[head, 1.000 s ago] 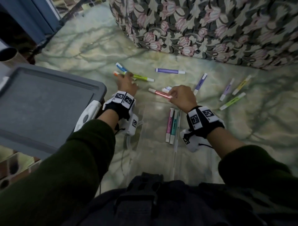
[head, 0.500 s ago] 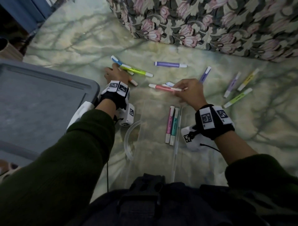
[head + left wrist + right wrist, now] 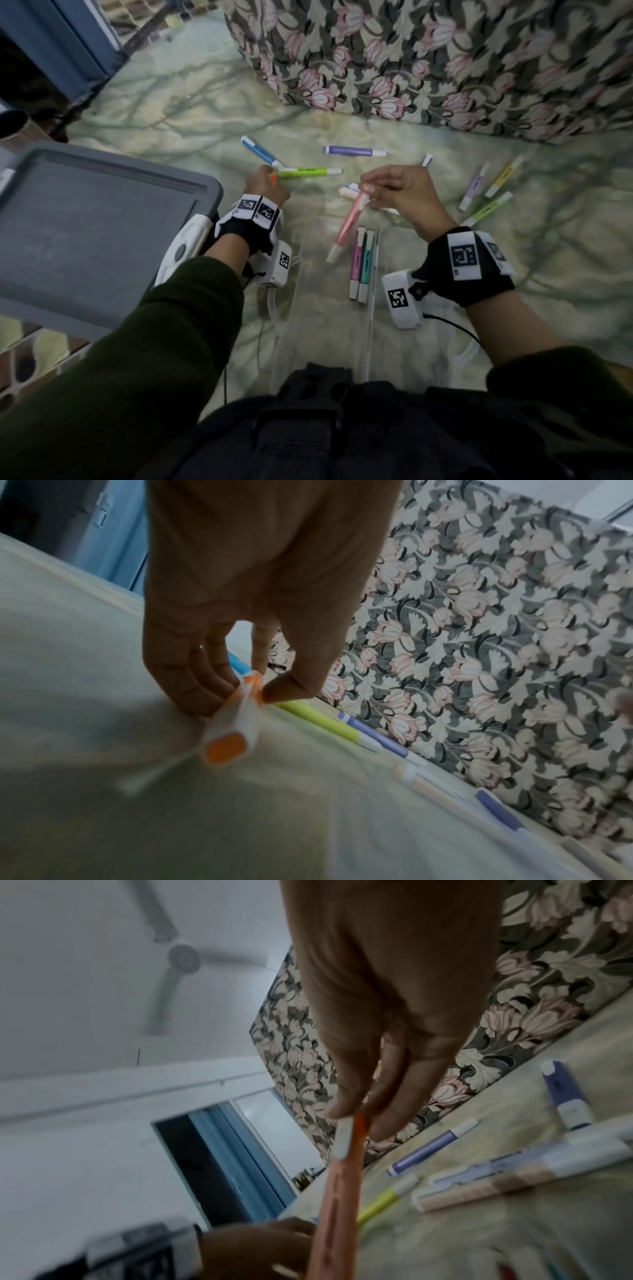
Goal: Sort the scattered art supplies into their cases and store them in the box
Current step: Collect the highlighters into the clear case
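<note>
My right hand (image 3: pixel 371 192) pinches a salmon-pink marker (image 3: pixel 347 228) by its upper end, so it hangs tilted over the clear plastic case (image 3: pixel 308 308). The same pink marker (image 3: pixel 339 1199) runs down from my fingertips (image 3: pixel 346 1107) in the right wrist view. Inside the case lie a magenta marker (image 3: pixel 356 262) and a teal marker (image 3: pixel 365 265). My left hand (image 3: pixel 265 181) pinches an orange marker (image 3: pixel 236 726) just off the floor, beside a blue marker (image 3: pixel 260 150) and a lime marker (image 3: pixel 310 172).
A grey storage box lid (image 3: pixel 85 222) lies at the left. More markers are scattered on the floor: a purple one (image 3: pixel 352 151), and lilac (image 3: pixel 474 186), yellow (image 3: pixel 503 176) and green (image 3: pixel 489 210) ones at the right. A floral-covered sofa (image 3: pixel 445 58) stands behind.
My right hand has lifted the pink marker off the floor and swung it toward the case. My left hand has pinched the orange marker and raised its near end.
</note>
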A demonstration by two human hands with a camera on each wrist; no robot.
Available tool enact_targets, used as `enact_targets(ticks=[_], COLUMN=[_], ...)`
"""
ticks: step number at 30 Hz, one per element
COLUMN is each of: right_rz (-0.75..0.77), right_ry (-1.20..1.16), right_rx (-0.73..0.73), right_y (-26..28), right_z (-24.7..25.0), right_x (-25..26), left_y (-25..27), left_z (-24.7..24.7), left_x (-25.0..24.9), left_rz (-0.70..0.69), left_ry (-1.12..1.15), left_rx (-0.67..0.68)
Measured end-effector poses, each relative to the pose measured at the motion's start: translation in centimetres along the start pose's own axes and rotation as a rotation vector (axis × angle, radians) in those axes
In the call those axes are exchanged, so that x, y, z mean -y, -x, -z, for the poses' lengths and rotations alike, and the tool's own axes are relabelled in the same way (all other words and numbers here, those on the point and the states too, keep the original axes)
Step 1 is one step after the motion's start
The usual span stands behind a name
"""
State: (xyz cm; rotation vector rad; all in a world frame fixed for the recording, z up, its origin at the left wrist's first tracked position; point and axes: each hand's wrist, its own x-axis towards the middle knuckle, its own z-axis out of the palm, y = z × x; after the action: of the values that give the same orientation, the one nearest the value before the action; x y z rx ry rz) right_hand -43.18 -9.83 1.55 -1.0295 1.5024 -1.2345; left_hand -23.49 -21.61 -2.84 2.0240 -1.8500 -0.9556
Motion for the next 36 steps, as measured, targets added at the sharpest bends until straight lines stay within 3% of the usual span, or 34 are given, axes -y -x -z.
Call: enact_targets(ticks=[4, 9, 15, 20, 28, 33, 36], right_rz=[-0.072, -0.038, 0.049, 0.077, 0.020, 0.026, 0.025], right_ry=[0.210, 0.443, 0.503, 0.638, 0.810, 0.785, 0.768], right_rx=[0.026, -0.014, -0.059, -0.052, 0.011, -0.009, -0.037], right_y=[0.9, 1.4, 2.2, 2.5, 3.5, 3.3, 3.4], right_z=[-1.0, -2.2, -3.0, -3.0, -3.5, -3.1, -3.3], right_x=[-2.1, -3.8, -4.4, -4.7, -5.4, -5.4, -5.5], left_y=[1.7, 4.5, 9.6, 10.1, 10.4, 10.4, 9.9], left_z=[-0.5, -1.1, -3.0, -3.3, -3.3, -3.7, -4.3], left_x=[0.0, -1.0, -1.0, -0.5, -0.4, -1.0, -1.4], left_rz=[-0.018, -0.063, -0.141, -0.228, -0.260, -0.198, -0.126], left_ry=[0.130, 0.438, 0.535, 0.253, 0.058, 0.201, 0.265], left_rx=[-0.015, 0.097, 0.281, 0.224, 0.294, 0.413, 0.397])
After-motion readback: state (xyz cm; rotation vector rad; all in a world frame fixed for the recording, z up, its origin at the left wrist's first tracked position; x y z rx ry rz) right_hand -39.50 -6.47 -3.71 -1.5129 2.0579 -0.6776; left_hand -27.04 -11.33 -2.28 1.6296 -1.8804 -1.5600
